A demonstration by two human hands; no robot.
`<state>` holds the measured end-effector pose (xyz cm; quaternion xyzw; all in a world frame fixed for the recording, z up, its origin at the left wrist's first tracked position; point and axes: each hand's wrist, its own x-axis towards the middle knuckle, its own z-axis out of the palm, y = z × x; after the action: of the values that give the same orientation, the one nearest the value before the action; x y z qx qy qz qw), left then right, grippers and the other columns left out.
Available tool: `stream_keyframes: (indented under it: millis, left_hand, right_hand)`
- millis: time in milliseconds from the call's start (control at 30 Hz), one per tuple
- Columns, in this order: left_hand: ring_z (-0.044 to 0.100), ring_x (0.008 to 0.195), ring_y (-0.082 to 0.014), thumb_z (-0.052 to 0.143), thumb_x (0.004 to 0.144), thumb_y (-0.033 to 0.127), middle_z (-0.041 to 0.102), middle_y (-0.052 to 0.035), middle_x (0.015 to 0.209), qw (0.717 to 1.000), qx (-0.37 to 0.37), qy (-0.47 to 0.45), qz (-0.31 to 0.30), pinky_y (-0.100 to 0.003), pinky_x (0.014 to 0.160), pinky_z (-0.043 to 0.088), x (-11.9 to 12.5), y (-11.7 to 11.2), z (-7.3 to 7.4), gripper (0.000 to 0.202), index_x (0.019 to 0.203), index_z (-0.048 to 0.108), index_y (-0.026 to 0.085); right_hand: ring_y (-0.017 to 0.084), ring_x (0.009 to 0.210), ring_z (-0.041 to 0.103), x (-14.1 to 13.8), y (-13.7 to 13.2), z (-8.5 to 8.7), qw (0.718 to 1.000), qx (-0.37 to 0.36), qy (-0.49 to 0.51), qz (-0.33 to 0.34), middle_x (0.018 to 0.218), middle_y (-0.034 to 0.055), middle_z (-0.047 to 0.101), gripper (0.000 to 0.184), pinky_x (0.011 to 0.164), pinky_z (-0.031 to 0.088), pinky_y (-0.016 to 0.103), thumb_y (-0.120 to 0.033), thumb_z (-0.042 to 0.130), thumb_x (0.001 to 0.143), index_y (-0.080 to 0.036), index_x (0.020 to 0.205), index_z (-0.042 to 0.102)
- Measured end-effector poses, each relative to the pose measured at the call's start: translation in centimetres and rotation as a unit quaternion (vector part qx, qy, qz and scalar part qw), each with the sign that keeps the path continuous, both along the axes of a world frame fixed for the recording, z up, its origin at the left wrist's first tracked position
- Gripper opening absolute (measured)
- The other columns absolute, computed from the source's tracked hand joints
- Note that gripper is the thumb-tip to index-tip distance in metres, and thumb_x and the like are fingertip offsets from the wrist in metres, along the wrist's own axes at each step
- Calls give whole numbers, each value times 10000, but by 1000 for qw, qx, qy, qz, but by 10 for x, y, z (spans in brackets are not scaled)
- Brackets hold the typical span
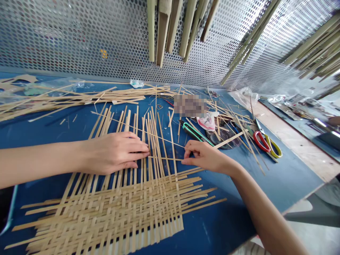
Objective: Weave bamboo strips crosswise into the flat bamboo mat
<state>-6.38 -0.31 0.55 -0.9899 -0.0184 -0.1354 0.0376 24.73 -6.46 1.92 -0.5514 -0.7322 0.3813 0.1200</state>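
A partly woven bamboo mat (114, 209) lies on the blue table, its long loose strips fanning away from me. Across those loose strips rests my left hand (117, 152), palm down with fingers stretched out flat. To its right, my right hand (202, 156) pinches a thin bamboo strip (170, 159) between thumb and fingers. This strip runs leftward over the loose ends towards my left fingertips, where it passes from sight. Another thin strip (148, 132) slants from the upper left to my right knuckles; I cannot tell whether that hand also grips it.
Scissors (265, 143) with red and yellow handles lie at the right, and a green-and-black utility knife (196, 132) lies behind my right hand. Loose bamboo strips (106, 95) cover the table's back. Bamboo lengths (172, 28) hang before a perforated metal panel (79, 42).
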Motion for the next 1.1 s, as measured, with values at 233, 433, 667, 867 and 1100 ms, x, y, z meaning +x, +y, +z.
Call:
stream_keyframes:
  millis: [233,433,667,867,1100]
  left_hand:
    - [603,1129,-168,344,1047,331,710,-54,1209,1000,-19,-18,17,-328,1072,354,-4,-1,-5,391,1223,652,168]
    - [611,1138,-190,413,1025,308,699,-81,1230,995,-88,-35,31,-362,1062,388,-4,-1,-5,347,1250,637,166]
    - [579,1165,-211,396,1029,323,667,-102,1270,997,-65,-3,34,-359,1058,346,-1,-2,-8,353,1271,581,145]
    - [604,1068,-189,421,1015,222,705,-72,1187,995,-92,-25,33,-333,980,363,5,3,-8,271,1167,641,183]
    - [642,824,-141,376,996,135,737,-4,910,992,-125,10,-5,-286,779,375,29,24,2,330,910,674,248]
  right_hand:
    - [69,545,370,2,0,0,1000,-7,16,1,773,-32,523,159,507,290,249,-222,754,790,-166,700,636]
    - [74,547,390,3,1,-3,1000,-7,26,2,765,-27,526,153,500,300,244,-238,751,785,-171,706,639]
    - [79,559,401,4,1,-3,1000,-9,29,6,766,-31,525,159,519,302,252,-245,751,787,-173,703,636]
    - [75,561,385,5,1,-4,999,4,29,16,783,-29,521,156,524,293,253,-240,747,794,-168,699,646]
    - [80,563,397,5,1,-4,1000,-4,28,7,764,-30,523,156,513,293,247,-256,750,789,-171,714,641]
